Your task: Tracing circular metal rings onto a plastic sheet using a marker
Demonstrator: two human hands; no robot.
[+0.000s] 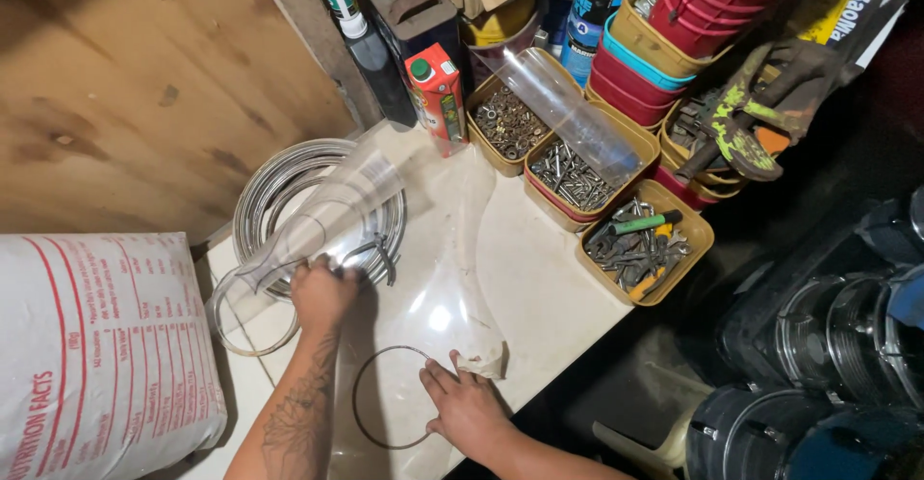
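Note:
My left hand (322, 292) is closed on the edge of a clear plastic sheet (423, 249) rolled into a cone over a coil of silver wire (289, 191). A wire hoop (236, 331) rings the cone's wide end. My right hand (467, 408) presses flat on the sheet's near part, its fingers beside a dark wire ring (361, 398) lying on the white table (549, 278). A pair of pliers (377, 252) lies under the plastic next to the coil.
A large white sack (96, 345) stands at the left. Yellow trays of screws (568, 177), nuts (507, 122) and tools (640, 244) line the table's far right edge. Bottles, cans and a red carton (438, 90) stand behind. Dark drums (828, 345) fill the right.

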